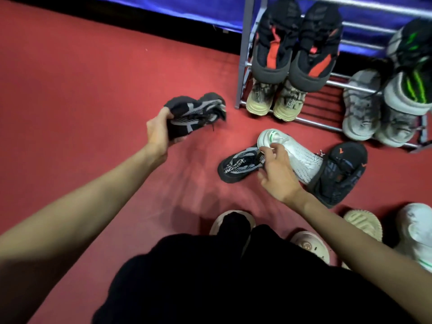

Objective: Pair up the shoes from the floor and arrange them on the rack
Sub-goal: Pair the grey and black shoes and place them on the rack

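My left hand (159,130) grips a black and grey knit shoe (196,113) by its heel, held above the red floor. Its match, a black and grey shoe (236,167), lies on the floor at centre. My right hand (278,171) hovers over that shoe's opening, fingers spread and touching it. A white shoe (294,148) and a black shoe with orange marks (339,174) lie just to the right. The metal rack (243,54) at the upper right holds a black and red pair (297,45), a beige pair (273,99), and grey shoes (364,106).
A beige shoe sole (362,223) and a white shoe (418,232) lie at the lower right on the floor. My feet in pale slippers (311,246) stand at the bottom centre. A blue wall runs along the back.
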Tool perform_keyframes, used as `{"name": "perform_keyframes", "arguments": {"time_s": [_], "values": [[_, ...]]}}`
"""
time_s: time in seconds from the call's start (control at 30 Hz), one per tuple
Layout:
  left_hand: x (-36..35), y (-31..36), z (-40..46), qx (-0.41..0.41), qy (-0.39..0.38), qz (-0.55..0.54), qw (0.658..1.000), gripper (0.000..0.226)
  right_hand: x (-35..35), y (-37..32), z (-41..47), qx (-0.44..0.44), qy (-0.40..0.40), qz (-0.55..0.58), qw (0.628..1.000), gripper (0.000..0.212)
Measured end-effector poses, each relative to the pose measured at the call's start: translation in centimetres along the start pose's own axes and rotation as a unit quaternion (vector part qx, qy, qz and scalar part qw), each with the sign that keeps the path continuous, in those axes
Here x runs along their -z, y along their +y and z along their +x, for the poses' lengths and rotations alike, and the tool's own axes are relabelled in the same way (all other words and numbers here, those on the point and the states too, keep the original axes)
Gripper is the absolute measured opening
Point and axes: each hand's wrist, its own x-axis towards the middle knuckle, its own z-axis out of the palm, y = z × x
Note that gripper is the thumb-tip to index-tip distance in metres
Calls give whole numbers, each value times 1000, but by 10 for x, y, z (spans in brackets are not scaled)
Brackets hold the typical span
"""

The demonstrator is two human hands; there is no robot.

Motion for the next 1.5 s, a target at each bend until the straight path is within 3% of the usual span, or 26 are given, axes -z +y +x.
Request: {"name": "perform_keyframes", "arguments": {"time_s": [0.1, 0.27, 0.43, 0.63, 0.77, 0.93, 1.03, 1.1, 1.17, 1.27, 1.33, 1.4, 1.5], "values": [[6, 20, -24, -3, -119, -23, 993, 45, 19, -6, -5, 12, 56, 21, 998, 57], [-6, 30, -59, 30, -189, 14, 981, 44, 48, -6, -23, 6, 109, 17, 994, 71], [-31, 26, -74, 50, -252, 91, 962, 46, 59, 21, -39, -16, 106, -1, 994, 88], [-63, 20, -75, 78, -364, 182, 910, 55, 62, 47, -53, -25, 48, 3, 999, 117], [-81, 8, -75, 104, -391, 191, 894, 53, 54, 60, -56, -45, 18, -22, 999, 108], [-89, -22, -61, 147, -392, 188, 889, 60, 42, 74, -65, -105, 52, 21, 993, 93], [-90, -43, -48, 164, -327, 168, 916, 54, 31, 85, -71, -175, 115, 62, 976, 90], [-88, -62, -36, 116, -249, 266, 924, 32, 25, 94, -73, -222, 148, 84, 960, 89], [-85, -83, -20, 33, -180, 416, 891, 11, 19, 105, -73, -254, 169, 102, 947, 87], [-86, -105, -7, -11, -145, 570, 809, 47, 12, 115, -76, -271, 185, 126, 936, 85], [-93, -117, -6, 5, -147, 614, 776, 72, 6, 118, -77, -271, 189, 135, 934, 85], [-102, -126, -1, 37, -159, 631, 759, 86, 1, 119, -77, -275, 189, 148, 931, 84], [-104, -137, 24, 75, -163, 624, 761, 112, -4, 121, -73, -289, 188, 164, 924, 82]]}}
